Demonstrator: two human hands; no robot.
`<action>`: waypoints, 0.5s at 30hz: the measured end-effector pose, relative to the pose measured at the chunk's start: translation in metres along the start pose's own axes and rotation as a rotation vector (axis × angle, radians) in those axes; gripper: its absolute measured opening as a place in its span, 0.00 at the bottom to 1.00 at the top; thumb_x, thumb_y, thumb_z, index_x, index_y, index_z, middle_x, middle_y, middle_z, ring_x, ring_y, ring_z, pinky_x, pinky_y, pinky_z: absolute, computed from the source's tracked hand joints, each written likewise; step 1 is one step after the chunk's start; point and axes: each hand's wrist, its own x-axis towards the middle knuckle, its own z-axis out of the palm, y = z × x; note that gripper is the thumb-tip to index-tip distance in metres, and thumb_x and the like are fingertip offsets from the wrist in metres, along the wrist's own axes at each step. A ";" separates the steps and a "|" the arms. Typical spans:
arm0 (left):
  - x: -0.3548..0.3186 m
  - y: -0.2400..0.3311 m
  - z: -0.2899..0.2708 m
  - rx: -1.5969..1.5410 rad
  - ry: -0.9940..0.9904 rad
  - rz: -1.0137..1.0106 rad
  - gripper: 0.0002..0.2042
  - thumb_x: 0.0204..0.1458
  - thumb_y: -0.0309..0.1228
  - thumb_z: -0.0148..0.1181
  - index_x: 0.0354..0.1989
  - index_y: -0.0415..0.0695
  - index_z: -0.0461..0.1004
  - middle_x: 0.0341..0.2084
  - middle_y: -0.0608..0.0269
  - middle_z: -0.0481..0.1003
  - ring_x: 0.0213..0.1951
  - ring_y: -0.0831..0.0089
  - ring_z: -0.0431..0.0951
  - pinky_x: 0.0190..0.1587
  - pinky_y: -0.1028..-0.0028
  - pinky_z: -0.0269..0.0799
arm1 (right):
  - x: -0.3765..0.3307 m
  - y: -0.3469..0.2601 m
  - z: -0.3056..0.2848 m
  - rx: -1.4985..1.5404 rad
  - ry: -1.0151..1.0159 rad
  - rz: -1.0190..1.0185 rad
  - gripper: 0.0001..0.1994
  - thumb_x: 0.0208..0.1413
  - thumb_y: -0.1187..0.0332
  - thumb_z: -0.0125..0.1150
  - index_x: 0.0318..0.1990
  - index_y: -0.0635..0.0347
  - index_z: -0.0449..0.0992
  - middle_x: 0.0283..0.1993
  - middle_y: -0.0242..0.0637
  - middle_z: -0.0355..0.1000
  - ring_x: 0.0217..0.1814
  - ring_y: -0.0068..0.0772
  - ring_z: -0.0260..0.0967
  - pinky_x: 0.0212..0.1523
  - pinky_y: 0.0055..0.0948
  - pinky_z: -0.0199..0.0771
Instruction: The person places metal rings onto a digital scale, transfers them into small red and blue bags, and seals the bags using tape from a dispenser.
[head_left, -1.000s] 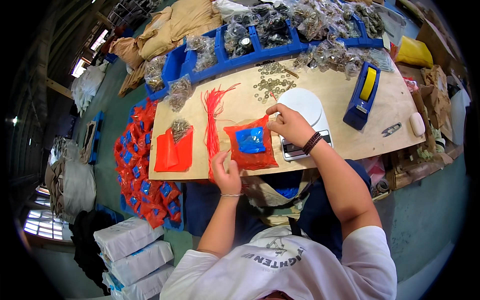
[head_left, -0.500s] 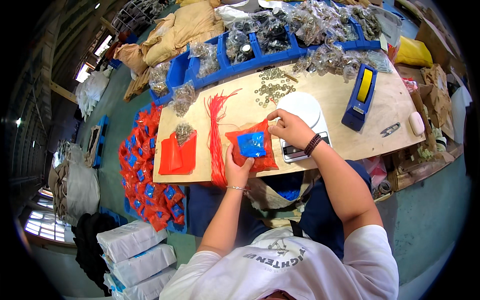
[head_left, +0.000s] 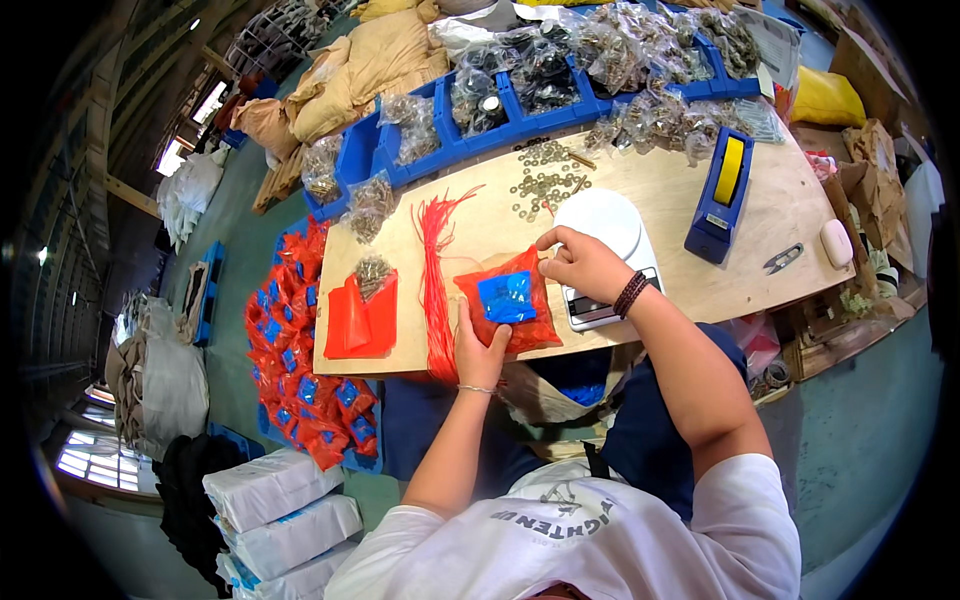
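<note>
Between the left hand (head_left: pixel 478 360) and the right hand (head_left: pixel 588 266), set apart, the red bag (head_left: pixel 528 333) is gripped by its near-left side and far-right corner respectively.

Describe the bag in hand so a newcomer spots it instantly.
On the table, find the white scale near its front edge. Just left of it, between the left hand and right hand, is the red bag. Unlike the flat red stack further left, it bulges and shows a blue packet.

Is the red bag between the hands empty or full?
Not empty: the red bag looks plump, and a blue packet shows at its middle.
</note>
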 end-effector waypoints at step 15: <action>0.001 -0.006 0.002 0.253 0.006 0.205 0.29 0.45 0.36 0.55 0.56 0.37 0.59 0.51 0.42 0.64 0.52 0.51 0.65 0.54 0.62 0.59 | 0.001 0.002 0.006 0.040 -0.001 -0.036 0.18 0.48 0.61 0.58 0.44 0.61 0.68 0.23 0.38 0.70 0.27 0.30 0.69 0.32 0.27 0.67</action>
